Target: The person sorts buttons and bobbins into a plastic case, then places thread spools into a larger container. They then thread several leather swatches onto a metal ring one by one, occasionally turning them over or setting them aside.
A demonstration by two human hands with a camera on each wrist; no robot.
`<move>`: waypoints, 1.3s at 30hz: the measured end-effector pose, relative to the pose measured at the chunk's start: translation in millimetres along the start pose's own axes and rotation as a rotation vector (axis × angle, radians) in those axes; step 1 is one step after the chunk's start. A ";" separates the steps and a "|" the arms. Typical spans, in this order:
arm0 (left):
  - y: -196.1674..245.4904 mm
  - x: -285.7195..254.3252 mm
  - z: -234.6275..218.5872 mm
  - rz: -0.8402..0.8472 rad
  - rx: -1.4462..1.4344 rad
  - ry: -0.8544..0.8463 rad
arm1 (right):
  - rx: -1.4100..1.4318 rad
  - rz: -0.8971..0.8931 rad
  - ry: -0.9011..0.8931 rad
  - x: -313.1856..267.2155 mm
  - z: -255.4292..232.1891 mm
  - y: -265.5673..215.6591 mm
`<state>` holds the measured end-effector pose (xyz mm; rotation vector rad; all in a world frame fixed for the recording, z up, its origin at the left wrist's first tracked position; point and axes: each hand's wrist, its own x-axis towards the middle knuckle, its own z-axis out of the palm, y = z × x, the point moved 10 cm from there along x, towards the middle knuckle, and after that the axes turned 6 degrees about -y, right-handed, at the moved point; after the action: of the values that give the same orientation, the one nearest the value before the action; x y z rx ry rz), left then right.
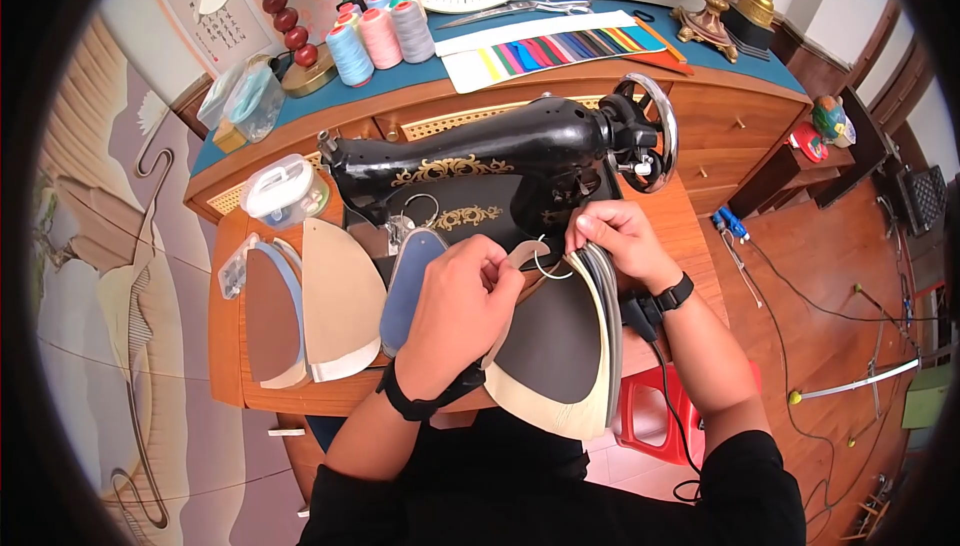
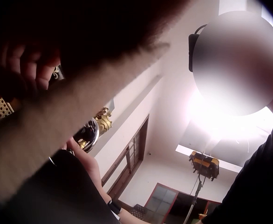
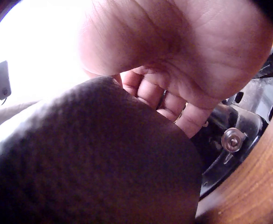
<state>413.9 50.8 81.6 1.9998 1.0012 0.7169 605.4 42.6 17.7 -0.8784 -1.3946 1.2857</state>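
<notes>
My left hand (image 1: pixel 465 311) pinches a tan leather swatch (image 1: pixel 525 253) near its narrow tip, beside an open metal binder ring (image 1: pixel 540 264). In the left wrist view that swatch (image 2: pixel 80 109) slants close across the picture. With thumb and curled fingers, my right hand (image 1: pixel 617 233) grips the top of a stack of leather swatches (image 1: pixel 555 341), dark grey in front with cream edges behind, hanging on the ring. The right wrist view shows a dark swatch (image 3: pixel 99 154) running up to the thumb. Left of my left hand lies a blue swatch (image 1: pixel 410 281).
Behind my hands stands a black sewing machine (image 1: pixel 470 151) with a handwheel (image 1: pixel 655 136). Beige swatches (image 1: pixel 342 296) and brown swatches (image 1: pixel 272 311) lie at the left, near a clear lidded box (image 1: pixel 285 191). Thread cones (image 1: pixel 380 38) and a colour card (image 1: pixel 570 46) occupy the back shelf.
</notes>
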 end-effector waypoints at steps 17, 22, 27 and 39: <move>-8.1 8.0 -1.7 -0.001 -0.127 0.006 | 0.000 -0.005 -0.009 -1.8 -0.4 -0.7; -14.5 -16.9 -34.3 -0.062 -0.349 -0.051 | -0.003 -0.042 -0.023 -0.6 -2.0 1.3; -63.8 -16.8 -75.6 -0.210 -0.256 0.008 | -0.005 -0.032 -0.027 -0.9 -1.7 0.2; -102.2 -25.4 -85.7 -0.196 0.331 0.057 | -0.037 -0.019 -0.019 -0.2 -1.1 -0.1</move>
<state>295.6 102.7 39.9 2.1280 1.4026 0.5301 606.5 42.7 17.7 -0.8774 -1.4424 1.2603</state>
